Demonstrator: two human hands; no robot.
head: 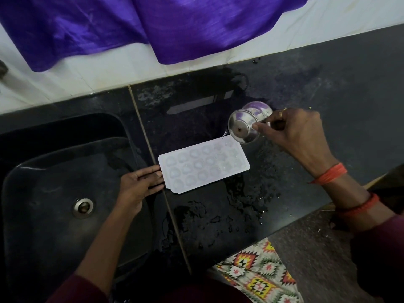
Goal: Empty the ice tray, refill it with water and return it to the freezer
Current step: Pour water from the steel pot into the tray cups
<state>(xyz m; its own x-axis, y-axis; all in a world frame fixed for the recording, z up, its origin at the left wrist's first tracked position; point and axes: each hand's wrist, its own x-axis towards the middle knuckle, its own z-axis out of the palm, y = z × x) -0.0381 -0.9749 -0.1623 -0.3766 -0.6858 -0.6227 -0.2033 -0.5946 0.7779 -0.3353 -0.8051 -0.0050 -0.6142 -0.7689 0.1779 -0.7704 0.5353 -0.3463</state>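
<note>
You steady the white ice tray (pixel 203 164) on the wet black tabletop (pixel 328 88), just right of the sink (pixel 54 182): your left hand (pixel 137 185) lies flat, fingers spread against its left end, gripping nothing. Your right hand (pixel 290 130), grip clamped on a steel cup (pixel 244 125), tips a thin stream into the far right corner. Emptying looks done; refilling is under way, the freezer trip remains.

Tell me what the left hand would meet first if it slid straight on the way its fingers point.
The left hand points right; its fingertips already reach the near end of the white plastic ice tray, which it would push.
</note>
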